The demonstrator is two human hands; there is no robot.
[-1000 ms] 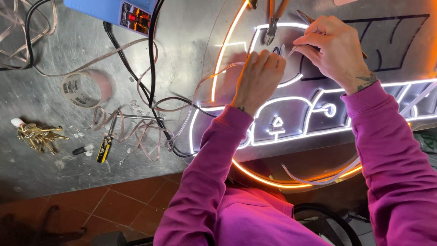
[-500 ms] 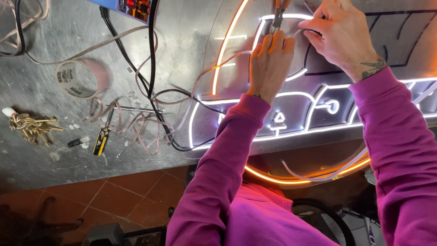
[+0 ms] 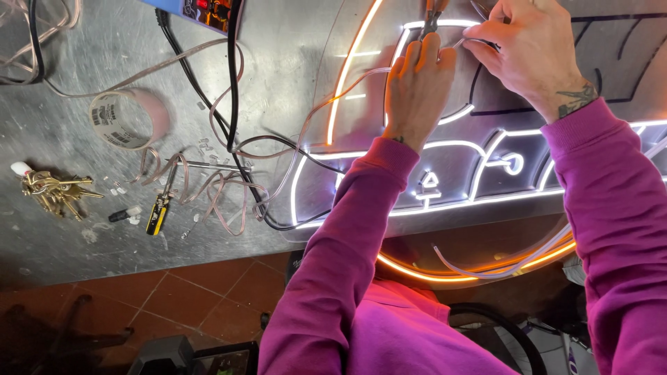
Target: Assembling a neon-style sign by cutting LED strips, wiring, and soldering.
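My left hand [image 3: 415, 90] rests on a lit neon sign [image 3: 486, 160] with white and orange glowing tubes, its fingers pressed at the upper white strip beside orange-handled pliers [image 3: 432, 17]. My right hand [image 3: 531, 45] pinches a thin clear wire [image 3: 467, 40] just right of the left fingertips. Both arms wear magenta sleeves. The sign lies on a grey metal table [image 3: 69, 229], overhanging its near edge.
A roll of clear tape [image 3: 124, 118], a bunch of brass keys [image 3: 54, 193], a small yellow-and-black tool [image 3: 158, 214] and tangled clear and black cables [image 3: 222, 173] lie left of the sign. A blue device [image 3: 201, 10] sits at the far edge. Red floor tiles show below.
The view has shifted so both hands sit higher in the picture. My left hand moved up to the white strip by the pliers. My right hand stays pinched on the wire.
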